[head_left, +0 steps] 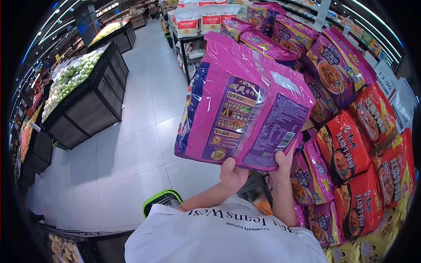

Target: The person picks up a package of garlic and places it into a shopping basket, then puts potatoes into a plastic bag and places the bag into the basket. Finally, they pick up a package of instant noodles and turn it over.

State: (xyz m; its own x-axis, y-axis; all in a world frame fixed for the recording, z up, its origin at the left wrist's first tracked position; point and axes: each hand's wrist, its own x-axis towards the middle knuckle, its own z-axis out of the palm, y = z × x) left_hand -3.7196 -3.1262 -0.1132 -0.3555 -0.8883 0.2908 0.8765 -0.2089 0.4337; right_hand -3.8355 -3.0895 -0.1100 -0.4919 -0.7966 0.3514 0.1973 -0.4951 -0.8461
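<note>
A large purple multipack of instant noodles is held up in front of my chest, its back with printed panels and a barcode facing me. My left hand is closed on the bottom edge, thumb on the near face. At the lower right corner my right hand grips the same pack, thumb also in front. The other fingers of both hands are mostly hidden behind it. Beside my left forearm is a black shopping basket with a green rim; whether it hangs from the arm or stands lower, I cannot tell.
Purple noodle packs and red noodle packs are piled on my right, with price signs behind. White bags with red labels top a rack ahead. A produce stand lies left across the tiled aisle.
</note>
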